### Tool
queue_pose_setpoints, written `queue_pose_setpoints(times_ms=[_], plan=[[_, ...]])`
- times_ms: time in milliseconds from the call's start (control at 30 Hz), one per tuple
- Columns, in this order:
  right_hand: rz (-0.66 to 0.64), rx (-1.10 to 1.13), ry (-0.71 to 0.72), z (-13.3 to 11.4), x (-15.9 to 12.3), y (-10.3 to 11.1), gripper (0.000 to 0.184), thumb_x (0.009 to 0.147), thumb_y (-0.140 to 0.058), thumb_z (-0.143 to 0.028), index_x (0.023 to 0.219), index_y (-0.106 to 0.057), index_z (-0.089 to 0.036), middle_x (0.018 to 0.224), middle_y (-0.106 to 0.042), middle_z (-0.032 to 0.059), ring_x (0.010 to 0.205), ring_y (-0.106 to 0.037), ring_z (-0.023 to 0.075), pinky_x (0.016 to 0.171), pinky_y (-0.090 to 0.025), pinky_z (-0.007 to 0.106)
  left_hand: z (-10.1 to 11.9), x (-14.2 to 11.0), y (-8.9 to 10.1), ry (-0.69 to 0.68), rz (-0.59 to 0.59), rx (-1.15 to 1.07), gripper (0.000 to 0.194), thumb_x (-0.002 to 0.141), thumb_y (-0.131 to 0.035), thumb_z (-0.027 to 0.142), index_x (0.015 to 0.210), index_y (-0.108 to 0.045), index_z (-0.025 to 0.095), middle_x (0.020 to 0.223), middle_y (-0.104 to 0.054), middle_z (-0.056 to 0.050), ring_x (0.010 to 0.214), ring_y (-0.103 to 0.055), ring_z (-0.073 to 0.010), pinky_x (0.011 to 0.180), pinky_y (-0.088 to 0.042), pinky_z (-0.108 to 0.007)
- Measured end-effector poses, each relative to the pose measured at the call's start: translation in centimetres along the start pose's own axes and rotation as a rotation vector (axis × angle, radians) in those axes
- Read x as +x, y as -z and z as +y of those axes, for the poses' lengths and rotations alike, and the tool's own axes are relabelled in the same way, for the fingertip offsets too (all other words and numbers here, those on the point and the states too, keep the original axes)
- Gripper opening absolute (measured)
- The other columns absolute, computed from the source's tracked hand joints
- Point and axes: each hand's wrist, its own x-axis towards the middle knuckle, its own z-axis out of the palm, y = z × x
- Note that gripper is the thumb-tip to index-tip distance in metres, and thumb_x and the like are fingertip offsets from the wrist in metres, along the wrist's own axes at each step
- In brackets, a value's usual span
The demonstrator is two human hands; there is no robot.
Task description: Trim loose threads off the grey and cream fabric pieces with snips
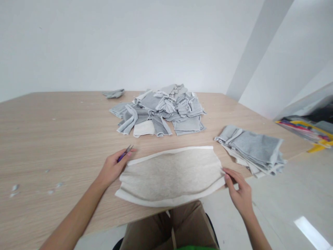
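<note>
At the far left, small pale bits of lint (15, 188) lie scattered on the light wood-grain table (65, 132). Next comes the left hand (113, 167), its fingers closed around small purple-handled metal snips (121, 158). The blades point forward, away from the palm, an angle that probably keeps the tips clear of the fabric. This hand rests by the upper left corner of a wide off-white cloth panel with paler borders (169, 173); whether it touches the panel, I cannot tell.

Behind, a small crumpled grey scrap (114, 93) sits apart, left of a loose heap of grey and cream cloth pieces (187, 123). The heap's place towards the wall seems to leave the near part of the table for the single panel, which lies spread along the front edge, close to the lap. Its surface is mostly flat (the left end ripples a little), likely so that its borders can be seen.

The right hand (240, 194) pinches the panel's right edge between thumb and fingers, a light hold that seems meant to steady or straighten it. Just beyond is a neater stack of folded grey and cream cloths (255, 146), perhaps set aside to stay separate from the heap. Farthest right, a yellow-edged container (317, 147) holds colourful items too blurred to name.
</note>
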Motion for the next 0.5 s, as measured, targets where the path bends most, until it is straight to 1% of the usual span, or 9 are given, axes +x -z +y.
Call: queue_pose_setpoints(times_ms=[200,367,433,500], plan=[[0.027,0.001,0.043,-0.3,0.0,-0.3,0.026,0.096,-0.058,-0.036,0.112,-0.074,-0.023,0.111,-0.076,0.0117,0.107,-0.069,0.0287,0.095,-0.054,0.048,-0.3,0.1,0.2,-0.037,-0.031,0.035,0.065,0.086,-0.056,0.067,0.124,-0.069,0.015,0.053,-0.039,0.006,0.05,-0.036,-0.0126,0.047,-0.027,-0.023],[0.033,0.02,0.047,-0.5,-0.1,-0.4,0.024,0.096,-0.058,-0.032,0.111,-0.074,-0.023,0.11,-0.076,0.0117,0.105,-0.069,0.0283,0.092,-0.054,0.048,-1.3,0.2,0.2,-0.015,-0.04,-0.029,0.068,0.088,-0.052,0.069,0.126,-0.066,0.014,0.054,-0.035,0.007,0.05,-0.035,-0.0125,0.047,-0.027,-0.023],[0.033,0.025,0.04,-0.4,-0.2,-0.4,0.025,0.096,-0.057,-0.033,0.111,-0.074,-0.023,0.11,-0.075,0.0123,0.105,-0.068,0.0285,0.092,-0.054,0.048,-1.7,0.4,0.2,0.002,-0.037,-0.043,0.068,0.089,-0.048,0.07,0.122,-0.065,0.013,0.055,-0.035,0.007,0.05,-0.035,-0.0126,0.047,-0.028,-0.023],[0.033,0.026,0.029,-0.3,-0.2,-0.4,0.026,0.097,-0.056,-0.034,0.112,-0.074,-0.023,0.11,-0.075,0.0126,0.105,-0.069,0.0288,0.093,-0.054,0.049,-1.9,0.5,0.2,0.015,-0.024,-0.03,0.064,0.089,-0.046,0.07,0.111,-0.067,0.014,0.055,-0.036,0.007,0.05,-0.034,-0.0126,0.047,-0.029,-0.023]])
